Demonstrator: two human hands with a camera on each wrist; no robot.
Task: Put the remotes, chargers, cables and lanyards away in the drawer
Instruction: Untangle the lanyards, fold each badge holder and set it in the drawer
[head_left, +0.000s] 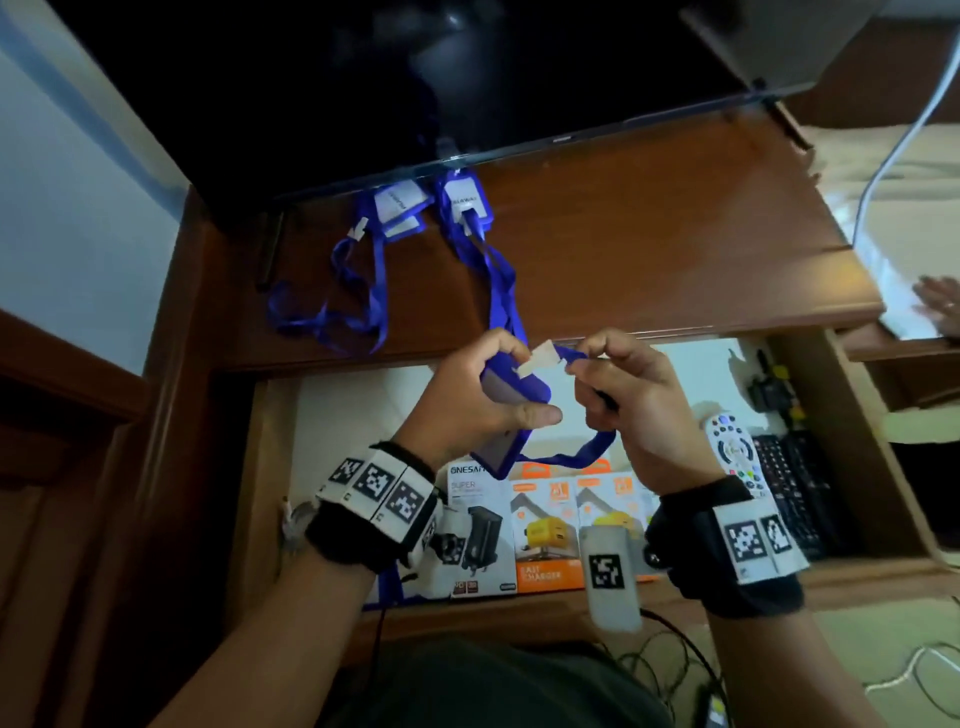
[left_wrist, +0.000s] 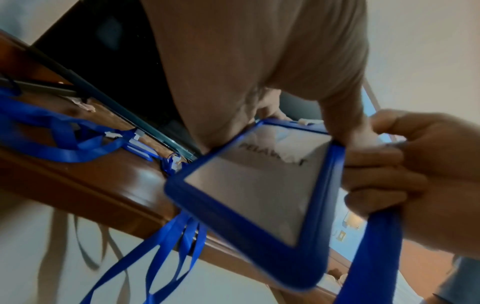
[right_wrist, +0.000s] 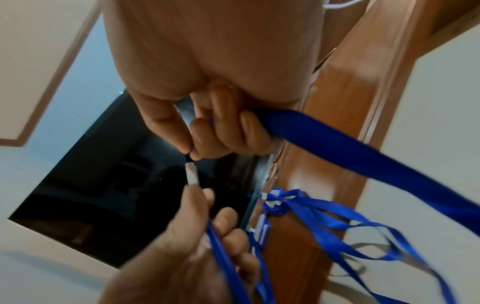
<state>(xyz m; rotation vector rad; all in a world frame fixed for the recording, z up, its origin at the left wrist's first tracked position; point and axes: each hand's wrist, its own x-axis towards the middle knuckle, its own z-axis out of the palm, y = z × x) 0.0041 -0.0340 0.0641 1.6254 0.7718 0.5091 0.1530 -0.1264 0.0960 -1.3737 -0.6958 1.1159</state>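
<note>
My left hand (head_left: 519, 384) grips a blue badge holder (head_left: 511, 397) (left_wrist: 259, 185) with a grey card inside and pinches its white clip (head_left: 537, 358) (right_wrist: 191, 174). Just right of the clip my right hand (head_left: 584, 364) pinches the blue lanyard strap (head_left: 571, 458) (right_wrist: 337, 148), which loops down under both hands. All this hangs above the open drawer (head_left: 260, 467). Two more blue lanyards (head_left: 358, 270) (head_left: 467, 218) lie on the wooden desk top (head_left: 649, 234); the second one's strap trails toward my hands. In the drawer lie charger boxes (head_left: 545, 530), a white remote (head_left: 732, 452) and a black remote (head_left: 795, 493).
A dark TV screen (head_left: 363, 78) stands at the back of the desk. Dark cables and plugs (head_left: 769, 384) sit in the drawer's back right corner. Another person's hand (head_left: 940, 306) shows at the right edge. Loose cables (head_left: 675, 665) lie on the floor by my legs.
</note>
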